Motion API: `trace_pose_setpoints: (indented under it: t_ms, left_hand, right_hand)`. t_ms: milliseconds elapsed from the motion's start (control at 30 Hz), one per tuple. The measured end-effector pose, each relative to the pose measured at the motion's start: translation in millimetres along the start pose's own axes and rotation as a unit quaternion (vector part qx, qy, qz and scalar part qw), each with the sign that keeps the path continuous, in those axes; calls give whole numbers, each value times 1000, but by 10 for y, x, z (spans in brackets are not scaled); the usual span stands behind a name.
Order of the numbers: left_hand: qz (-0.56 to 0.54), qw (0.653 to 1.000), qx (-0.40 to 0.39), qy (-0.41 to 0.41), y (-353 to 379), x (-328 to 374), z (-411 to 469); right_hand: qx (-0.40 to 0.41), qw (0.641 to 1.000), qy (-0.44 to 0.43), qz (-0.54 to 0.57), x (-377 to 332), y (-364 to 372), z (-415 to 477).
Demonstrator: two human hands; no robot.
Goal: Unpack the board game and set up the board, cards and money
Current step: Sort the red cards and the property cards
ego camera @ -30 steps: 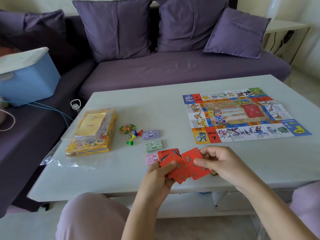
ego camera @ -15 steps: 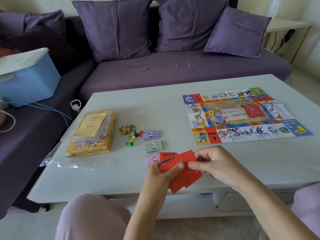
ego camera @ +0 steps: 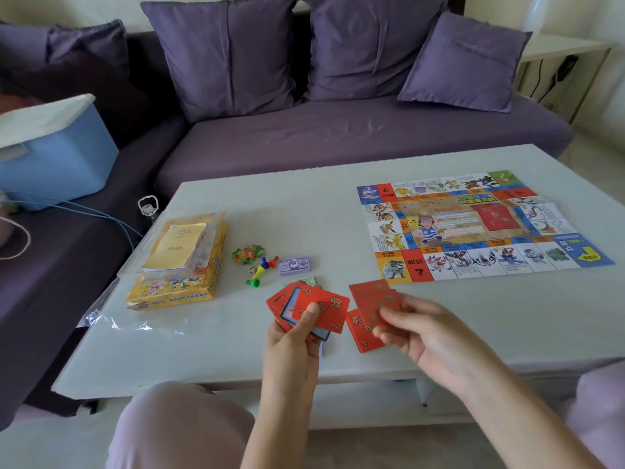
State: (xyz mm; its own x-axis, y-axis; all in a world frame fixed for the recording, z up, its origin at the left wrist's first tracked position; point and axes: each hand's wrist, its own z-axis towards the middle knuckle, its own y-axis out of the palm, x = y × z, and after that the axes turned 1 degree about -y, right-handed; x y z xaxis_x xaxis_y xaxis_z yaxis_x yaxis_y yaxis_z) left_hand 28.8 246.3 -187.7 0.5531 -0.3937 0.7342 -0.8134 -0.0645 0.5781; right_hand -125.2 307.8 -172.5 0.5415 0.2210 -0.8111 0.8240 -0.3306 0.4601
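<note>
- We are sorting red question-mark cards [ego camera: 316,308]: our left hand [ego camera: 293,343] grips a fan of them, our right hand [ego camera: 427,338] pinches perhaps two or three, blurred. The hands are apart, above the near edge of the pale table [ego camera: 209,350].
- Next, we judge: square them into a deck for the game board [ego camera: 473,225], far right.
- Purple banknotes [ego camera: 295,265] and a yellow game box [ego camera: 179,275] lie to the left; a purple sofa [ego camera: 338,137] stands beyond.

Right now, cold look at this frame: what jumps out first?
The left hand grips a fan of red cards over the table's near edge, and the right hand pinches a smaller bunch of red cards beside it. Next comes the colourful game board, flat on the table's right side, then the yellow game box near its left edge.
</note>
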Motion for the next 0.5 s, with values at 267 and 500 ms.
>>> trace_pose_setpoints:
  t_ms: [267,500]
  left_hand:
    - [23,999,-22,11,21,-36,-19]
    - [65,996,-47,30,63,-53,-76]
  right_hand:
    - [65,998,10,-8,337,144,63]
    - [85,991,-48,-88,322,200,88]
